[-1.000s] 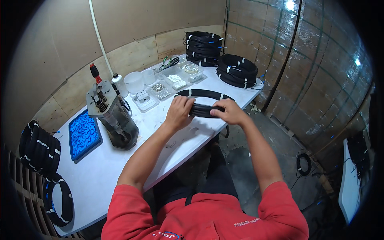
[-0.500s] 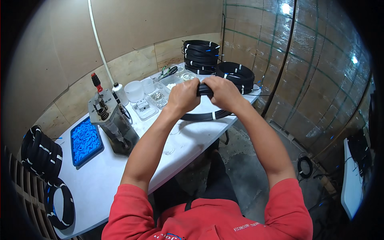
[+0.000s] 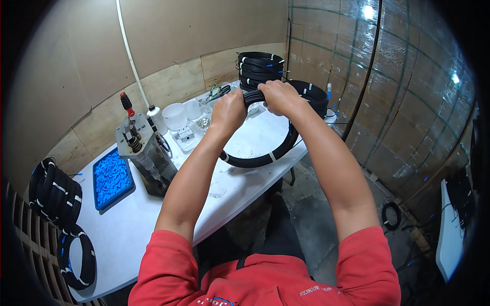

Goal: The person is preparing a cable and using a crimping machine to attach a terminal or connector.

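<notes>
Your left hand [image 3: 228, 110] and right hand [image 3: 278, 97] are curled firmly around the far side of a round coil of black cable [image 3: 250, 162], a short stretch showing between them, probably to keep its turns together. Its near side sits over the flat white table [image 3: 117, 239]; contact is unclear. Narrow white bands [image 3: 272, 156] likely stop the loops spreading.

brown wall [image 3: 204, 30], white table [image 3: 122, 239], grey floor [image 3: 312, 204], plastic-wrapped cartons [image 3: 326, 64]
</notes>
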Demonstrator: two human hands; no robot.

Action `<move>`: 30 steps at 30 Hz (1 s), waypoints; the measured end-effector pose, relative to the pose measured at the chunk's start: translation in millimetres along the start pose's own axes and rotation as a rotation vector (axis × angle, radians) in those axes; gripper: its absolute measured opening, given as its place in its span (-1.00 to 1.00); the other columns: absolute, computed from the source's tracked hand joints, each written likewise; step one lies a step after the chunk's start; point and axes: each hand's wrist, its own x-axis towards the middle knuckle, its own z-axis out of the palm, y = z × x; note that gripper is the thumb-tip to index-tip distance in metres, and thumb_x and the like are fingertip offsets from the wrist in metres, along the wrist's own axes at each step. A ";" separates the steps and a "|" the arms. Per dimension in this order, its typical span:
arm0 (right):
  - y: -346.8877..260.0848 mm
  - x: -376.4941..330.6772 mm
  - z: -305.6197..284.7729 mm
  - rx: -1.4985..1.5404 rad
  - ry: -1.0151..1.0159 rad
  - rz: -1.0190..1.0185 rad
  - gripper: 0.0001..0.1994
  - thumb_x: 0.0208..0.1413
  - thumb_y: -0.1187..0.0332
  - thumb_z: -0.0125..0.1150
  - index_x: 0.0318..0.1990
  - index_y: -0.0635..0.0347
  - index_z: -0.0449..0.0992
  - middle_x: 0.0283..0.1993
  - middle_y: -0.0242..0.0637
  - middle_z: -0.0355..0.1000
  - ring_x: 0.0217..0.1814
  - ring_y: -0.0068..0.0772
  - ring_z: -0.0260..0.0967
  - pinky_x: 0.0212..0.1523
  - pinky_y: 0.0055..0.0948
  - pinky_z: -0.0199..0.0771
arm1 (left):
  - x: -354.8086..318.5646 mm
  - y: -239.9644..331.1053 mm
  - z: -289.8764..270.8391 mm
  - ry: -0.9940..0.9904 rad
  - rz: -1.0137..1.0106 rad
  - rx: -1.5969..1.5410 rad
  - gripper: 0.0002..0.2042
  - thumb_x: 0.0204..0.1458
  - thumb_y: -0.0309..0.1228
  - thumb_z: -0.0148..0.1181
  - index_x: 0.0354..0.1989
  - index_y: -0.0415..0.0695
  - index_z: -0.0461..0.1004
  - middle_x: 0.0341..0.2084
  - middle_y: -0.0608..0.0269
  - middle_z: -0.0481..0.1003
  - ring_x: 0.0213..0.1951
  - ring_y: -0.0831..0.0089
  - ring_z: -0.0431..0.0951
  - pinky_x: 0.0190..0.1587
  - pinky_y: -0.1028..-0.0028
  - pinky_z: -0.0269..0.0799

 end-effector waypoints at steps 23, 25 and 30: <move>9.7 -24.8 37.8 0.394 0.293 0.146 -0.73 0.11 0.31 0.41 -0.10 0.19 0.52 -0.08 -0.08 0.54 0.02 0.11 0.53 0.01 0.01 0.54 | -49.2 -42.7 41.3 0.282 -0.297 -0.427 -0.73 0.10 -0.29 0.43 -0.14 -0.15 0.53 -0.36 0.03 0.65 -0.30 0.02 0.68 -0.26 0.17 0.54; 7.9 -25.2 34.7 0.390 0.292 0.159 -0.73 0.11 0.30 0.42 -0.11 0.19 0.53 -0.08 -0.07 0.53 0.02 0.11 0.53 0.01 0.01 0.54 | -42.1 -37.4 36.6 0.440 -0.122 -0.306 -0.73 0.08 -0.33 0.42 -0.13 -0.14 0.53 -0.35 0.05 0.63 -0.29 0.02 0.66 -0.26 0.17 0.54; -2.4 -21.6 22.4 0.400 0.118 0.183 -0.66 0.06 0.25 0.48 -0.08 0.18 0.54 -0.10 -0.04 0.57 0.04 0.10 0.53 0.02 0.01 0.54 | -27.4 -25.5 18.3 0.347 0.063 -0.165 -0.74 0.01 -0.43 0.37 -0.12 -0.13 0.51 -0.34 0.05 0.58 -0.27 -0.07 0.60 -0.22 0.05 0.52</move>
